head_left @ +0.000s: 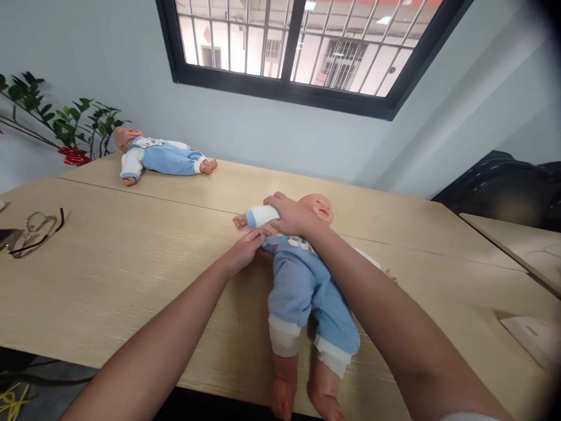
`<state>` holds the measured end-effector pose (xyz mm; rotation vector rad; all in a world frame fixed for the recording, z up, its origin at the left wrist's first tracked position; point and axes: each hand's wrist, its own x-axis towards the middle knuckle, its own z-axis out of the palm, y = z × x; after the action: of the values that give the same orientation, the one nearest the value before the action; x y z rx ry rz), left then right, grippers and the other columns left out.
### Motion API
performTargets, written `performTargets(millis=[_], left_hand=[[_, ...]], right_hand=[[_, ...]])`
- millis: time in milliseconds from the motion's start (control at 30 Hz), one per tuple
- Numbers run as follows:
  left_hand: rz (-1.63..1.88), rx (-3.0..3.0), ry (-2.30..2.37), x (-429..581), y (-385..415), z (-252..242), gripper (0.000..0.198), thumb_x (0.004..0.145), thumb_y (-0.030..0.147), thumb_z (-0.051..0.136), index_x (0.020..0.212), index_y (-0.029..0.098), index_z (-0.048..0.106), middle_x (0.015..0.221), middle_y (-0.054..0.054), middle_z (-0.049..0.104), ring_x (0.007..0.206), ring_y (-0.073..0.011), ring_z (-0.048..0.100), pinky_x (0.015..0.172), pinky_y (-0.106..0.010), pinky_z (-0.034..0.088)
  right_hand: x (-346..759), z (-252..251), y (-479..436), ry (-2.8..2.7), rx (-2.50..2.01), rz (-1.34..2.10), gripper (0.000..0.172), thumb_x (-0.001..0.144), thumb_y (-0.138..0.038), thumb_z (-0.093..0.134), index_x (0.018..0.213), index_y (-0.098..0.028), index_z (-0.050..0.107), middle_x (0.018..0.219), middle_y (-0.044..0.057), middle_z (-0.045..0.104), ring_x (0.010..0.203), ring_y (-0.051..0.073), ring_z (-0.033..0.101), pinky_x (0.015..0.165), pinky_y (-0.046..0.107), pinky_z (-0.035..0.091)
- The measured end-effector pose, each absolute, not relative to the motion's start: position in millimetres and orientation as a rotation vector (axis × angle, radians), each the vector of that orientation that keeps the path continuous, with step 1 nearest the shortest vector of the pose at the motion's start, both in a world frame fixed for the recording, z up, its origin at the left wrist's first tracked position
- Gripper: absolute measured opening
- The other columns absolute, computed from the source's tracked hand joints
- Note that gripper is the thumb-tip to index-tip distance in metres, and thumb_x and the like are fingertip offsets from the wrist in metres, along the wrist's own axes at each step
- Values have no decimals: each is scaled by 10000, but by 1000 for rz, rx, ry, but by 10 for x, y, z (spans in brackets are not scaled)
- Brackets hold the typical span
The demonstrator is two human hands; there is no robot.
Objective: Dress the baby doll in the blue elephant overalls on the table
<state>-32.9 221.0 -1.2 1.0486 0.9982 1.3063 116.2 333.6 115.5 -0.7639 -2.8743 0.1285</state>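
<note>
A baby doll (291,286) in a white and blue outfit lies on its back on the table, feet toward me. My left hand (246,248) pinches the blue edge of the doll's shirt (275,240) at its side. Across the doll's shoulder lies my right hand (290,215), its fingers curled round the white sleeve (263,216) near the upper arm. The doll's small hand sticks out of the blue cuff to the left. My right forearm covers part of its chest and other arm.
A second doll (169,158) in similar clothes lies at the back left, beside a green plant (72,123). Eyeglasses (37,234) and a dark object rest at the left. A whitish flat object (530,336) is at the right; dark chairs (499,187) stand beyond.
</note>
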Motion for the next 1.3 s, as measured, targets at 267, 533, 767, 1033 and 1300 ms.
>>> performTargets(millis=[267, 533, 767, 1033, 1300], left_hand=[[1370, 1288, 1129, -112, 2083, 90, 304, 838, 286, 727, 1103, 207, 600, 1006, -37, 691, 915, -195, 643, 858, -321, 516], [1730, 1671, 1585, 40, 1883, 290, 150, 842, 142, 605, 966, 223, 584, 941, -29, 646, 845, -186, 587, 811, -308, 484], [1878, 1621, 1612, -7, 1854, 308, 179, 822, 123, 617, 958, 233, 578, 980, -35, 688, 894, -196, 644, 851, -330, 522], [1857, 1345, 1355, 16, 1888, 330, 117, 859, 246, 682, 955, 221, 619, 1009, -47, 701, 893, -188, 704, 798, -303, 575], [1667, 1226, 1259, -65, 1936, 267, 203, 842, 350, 732, 952, 218, 625, 674, 21, 672, 590, -160, 655, 534, -249, 479]], right_hand=[[1540, 1282, 3206, -2611, -675, 220, 545, 834, -133, 437, 1371, -166, 519, 1299, 133, 622, 1116, 272, 595, 967, 405, 486], [1598, 1452, 3110, -2644, -866, 25, 375, 849, -106, 466, 1187, -166, 617, 1172, 124, 652, 1057, 280, 603, 883, 389, 479], [1837, 1587, 3185, -2911, -884, -111, 387, 847, -76, 509, 1185, -180, 668, 1184, 137, 668, 1051, 281, 602, 865, 384, 461], [1950, 1602, 3180, -2985, -641, 193, 444, 788, -34, 477, 1130, -164, 727, 1138, 123, 721, 1091, 267, 631, 978, 415, 480], [1699, 1461, 2949, -2994, -640, 589, 496, 743, 3, 476, 1150, -159, 708, 1160, 95, 718, 1105, 220, 666, 977, 351, 520]])
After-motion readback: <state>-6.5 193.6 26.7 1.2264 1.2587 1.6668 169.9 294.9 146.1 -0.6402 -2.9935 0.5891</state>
